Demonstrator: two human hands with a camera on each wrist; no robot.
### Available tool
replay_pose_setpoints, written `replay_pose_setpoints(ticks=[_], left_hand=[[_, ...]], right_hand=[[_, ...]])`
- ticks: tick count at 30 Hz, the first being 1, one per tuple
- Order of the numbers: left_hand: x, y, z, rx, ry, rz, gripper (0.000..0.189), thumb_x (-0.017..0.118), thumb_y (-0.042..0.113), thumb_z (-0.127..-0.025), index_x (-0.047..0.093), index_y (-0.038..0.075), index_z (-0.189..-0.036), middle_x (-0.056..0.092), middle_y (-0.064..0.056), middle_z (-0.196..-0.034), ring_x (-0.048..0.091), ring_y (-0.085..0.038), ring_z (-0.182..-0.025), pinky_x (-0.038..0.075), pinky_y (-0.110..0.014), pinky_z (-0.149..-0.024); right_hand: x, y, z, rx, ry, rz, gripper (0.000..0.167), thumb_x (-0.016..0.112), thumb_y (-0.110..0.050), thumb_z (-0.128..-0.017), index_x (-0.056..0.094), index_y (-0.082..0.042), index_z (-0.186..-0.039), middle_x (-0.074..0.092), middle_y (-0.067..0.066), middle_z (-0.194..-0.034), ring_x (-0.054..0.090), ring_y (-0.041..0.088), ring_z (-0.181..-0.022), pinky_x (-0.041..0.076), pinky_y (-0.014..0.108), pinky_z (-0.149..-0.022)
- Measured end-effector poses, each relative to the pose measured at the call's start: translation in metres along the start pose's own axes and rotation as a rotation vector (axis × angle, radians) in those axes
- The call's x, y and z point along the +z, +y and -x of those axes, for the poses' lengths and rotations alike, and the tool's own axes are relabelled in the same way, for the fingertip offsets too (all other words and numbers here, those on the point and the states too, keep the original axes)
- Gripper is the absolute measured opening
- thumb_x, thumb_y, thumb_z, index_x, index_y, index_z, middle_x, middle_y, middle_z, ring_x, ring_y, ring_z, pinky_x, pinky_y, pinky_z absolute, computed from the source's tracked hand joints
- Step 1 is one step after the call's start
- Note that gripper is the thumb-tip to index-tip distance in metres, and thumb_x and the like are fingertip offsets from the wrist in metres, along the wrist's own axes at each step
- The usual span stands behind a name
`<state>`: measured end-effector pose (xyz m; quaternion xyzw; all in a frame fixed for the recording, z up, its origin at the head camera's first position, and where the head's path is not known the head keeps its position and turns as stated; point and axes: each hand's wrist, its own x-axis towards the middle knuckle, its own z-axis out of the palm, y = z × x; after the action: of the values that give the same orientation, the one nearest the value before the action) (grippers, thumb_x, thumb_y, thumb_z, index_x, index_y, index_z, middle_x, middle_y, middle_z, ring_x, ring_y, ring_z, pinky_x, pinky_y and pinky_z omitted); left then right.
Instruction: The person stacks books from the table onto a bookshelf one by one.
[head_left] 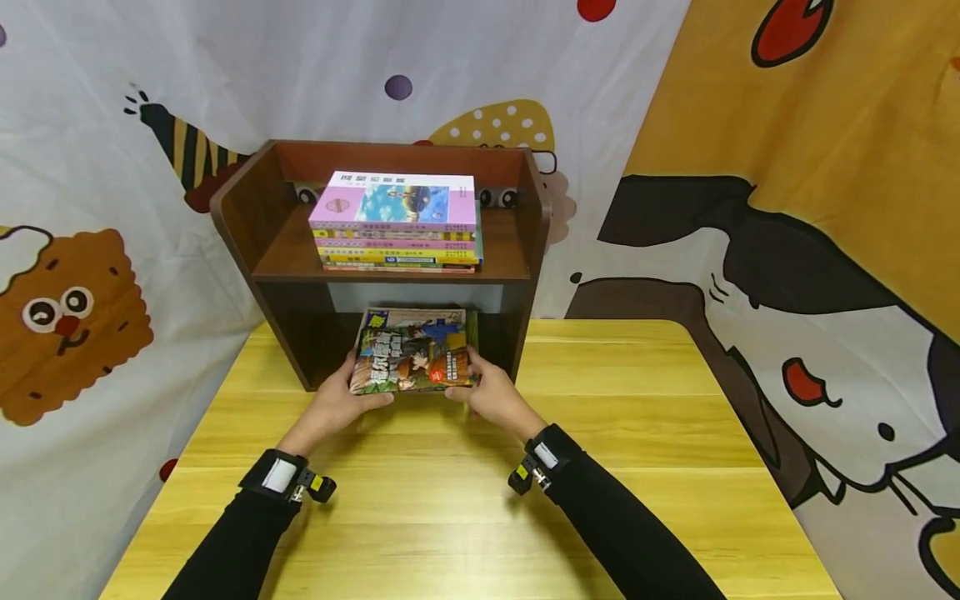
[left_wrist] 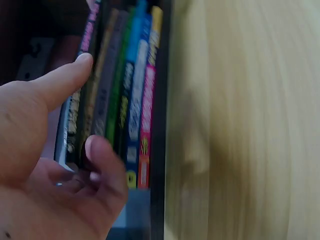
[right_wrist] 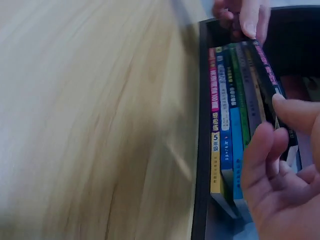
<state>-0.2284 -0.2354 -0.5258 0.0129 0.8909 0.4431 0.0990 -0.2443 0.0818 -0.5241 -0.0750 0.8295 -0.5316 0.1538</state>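
A paperback book [head_left: 412, 350] with a dark, colourful comic-style cover lies on top of a stack in the lower compartment of a brown shelf. My left hand [head_left: 335, 402] grips its near left corner, thumb along the spine and fingers curled at the underside. At the near right corner, my right hand [head_left: 497, 396] pinches the same book between thumb and fingers. In the right wrist view its black spine [right_wrist: 265, 67] tilts slightly away from the stacked books [right_wrist: 225, 100] beneath. Those books show pink, blue, green and grey spines in the left wrist view.
The brown two-tier shelf [head_left: 392, 277] stands at the back of the wooden table [head_left: 420, 500]. Its upper tier bears another stack of books [head_left: 397, 221], a pink one on top. Side panels flank both hands. A printed cloth [head_left: 480, 67] hangs behind.
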Motion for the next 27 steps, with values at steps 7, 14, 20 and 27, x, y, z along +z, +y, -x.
replay_pose_setpoints(ticks=[7,14,20,27], left_hand=[[-0.005,-0.009,0.0,0.083,0.199,-0.206,0.111,0.08,0.063,-0.096,0.034,-0.007,-0.169,0.05,-0.039,-0.16,0.048,-0.059,-0.15,0.044,-0.07,-0.121],[-0.002,-0.01,-0.005,0.148,0.391,-0.269,0.071,0.083,0.045,-0.1,0.067,-0.009,-0.144,0.072,-0.025,-0.108,0.069,-0.036,-0.089,0.054,-0.047,-0.079],[0.0,-0.009,-0.009,0.176,0.434,-0.322,0.056,0.084,0.041,-0.1,0.077,-0.007,-0.129,0.065,-0.016,-0.089,0.059,-0.026,-0.071,0.042,-0.035,-0.066],[0.001,-0.004,-0.015,0.171,0.513,-0.338,0.051,0.088,0.042,-0.095,0.083,-0.003,-0.117,0.065,-0.013,-0.078,0.055,-0.022,-0.061,0.037,-0.033,-0.057]], right_hand=[[0.006,-0.001,-0.007,-0.04,0.07,0.223,0.095,0.079,-0.046,-0.103,0.026,-0.016,-0.177,0.068,0.006,-0.129,0.052,0.024,-0.051,0.04,0.028,-0.051],[0.014,-0.006,-0.016,-0.144,0.156,0.397,0.079,0.072,-0.044,-0.109,0.041,-0.003,-0.169,0.064,0.002,-0.082,0.047,0.012,-0.055,0.037,0.028,-0.057],[0.015,-0.007,-0.018,-0.136,0.161,0.465,0.079,0.066,-0.047,-0.111,0.039,-0.003,-0.17,0.052,-0.001,-0.062,0.04,0.014,-0.044,0.03,0.028,-0.047],[0.014,-0.005,-0.021,-0.151,0.193,0.49,0.076,0.066,-0.047,-0.111,0.042,-0.004,-0.169,0.048,-0.001,-0.061,0.038,0.013,-0.043,0.03,0.027,-0.047]])
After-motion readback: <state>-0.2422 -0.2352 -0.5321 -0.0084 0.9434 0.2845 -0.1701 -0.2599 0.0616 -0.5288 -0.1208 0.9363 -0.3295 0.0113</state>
